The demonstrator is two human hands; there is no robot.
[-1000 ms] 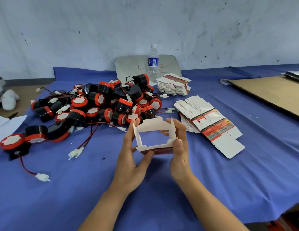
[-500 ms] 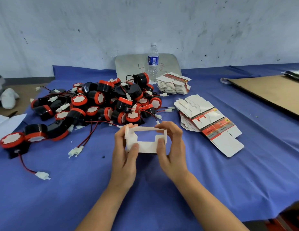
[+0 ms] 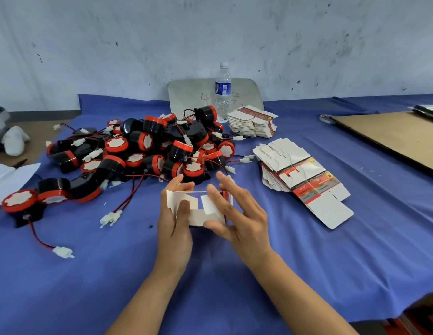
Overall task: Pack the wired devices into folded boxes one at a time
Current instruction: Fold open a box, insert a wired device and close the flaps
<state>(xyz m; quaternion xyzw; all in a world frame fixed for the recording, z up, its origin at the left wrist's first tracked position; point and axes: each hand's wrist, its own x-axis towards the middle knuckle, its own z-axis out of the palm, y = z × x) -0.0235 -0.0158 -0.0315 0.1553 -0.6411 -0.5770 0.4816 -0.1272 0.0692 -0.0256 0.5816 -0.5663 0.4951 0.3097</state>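
- White cardboard box [image 3: 198, 210] is held just above the blue-covered desk [image 3: 90, 274], at the centre of the view between both hands. Its end flaps are only partly folded, and no device shows inside it.
- Left hand [image 3: 174, 226] has its grip closed on the nine o'clock end of the box, thumb on the front flap and fingers behind. This probably keeps the sleeve square while the other end is worked.
- Right hand [image 3: 242, 221] has an open grip with fingers spread and mostly straight. Its index fingertip is at the top edge and its thumb at the lower edge, pressing the flaps inward rather than clasping them.
- Black-and-red wired devices [image 3: 162, 146] are heaped at eleven o'clock from the box, near enough for a short reach. Their red leads and white plugs [image 3: 111, 217] trail toward the hands.
- Flat box blanks [image 3: 305, 175] are fanned out at two o'clock, with a second stack [image 3: 254, 123] at one o'clock beside the water bottle [image 3: 222, 90].
- One end seems to be getting closed, and a device should go in afterwards. The tangled leads could drag neighbouring devices along.
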